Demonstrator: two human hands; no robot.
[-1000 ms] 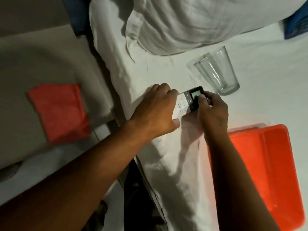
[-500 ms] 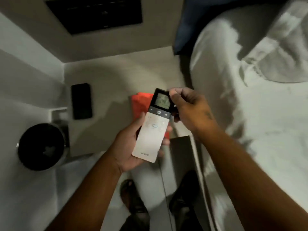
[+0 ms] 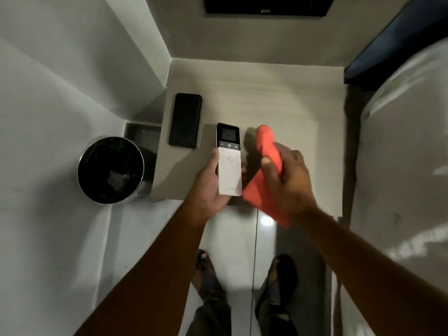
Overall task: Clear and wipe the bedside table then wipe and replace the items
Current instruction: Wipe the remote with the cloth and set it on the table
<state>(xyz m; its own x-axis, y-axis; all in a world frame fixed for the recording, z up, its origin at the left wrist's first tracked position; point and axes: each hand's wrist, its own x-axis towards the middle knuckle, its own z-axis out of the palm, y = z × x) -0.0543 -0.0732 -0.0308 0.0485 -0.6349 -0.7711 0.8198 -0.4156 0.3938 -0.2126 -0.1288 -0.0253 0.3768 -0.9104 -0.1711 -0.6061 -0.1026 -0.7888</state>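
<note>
My left hand (image 3: pixel 208 187) grips a white remote (image 3: pixel 229 163) with a dark screen at its top, holding it face up over the front edge of the beige bedside table (image 3: pixel 278 103). My right hand (image 3: pixel 288 183) is closed on an orange cloth (image 3: pixel 265 170), lifted off the table just right of the remote; the cloth hangs down below the fist. A black phone (image 3: pixel 185 120) lies flat at the table's left side, beyond the left hand.
A round metal bin (image 3: pixel 111 169) stands on the floor left of the table. The bed with white sheet (image 3: pixel 400 154) runs along the right. A white wall (image 3: pixel 60 93) closes the left. My feet (image 3: pixel 242 275) stand on the glossy floor below.
The view swung from the bed to the table. The remote went from the bed into my left hand. My right hand let go of the remote's top and picked the orange cloth off the table.
</note>
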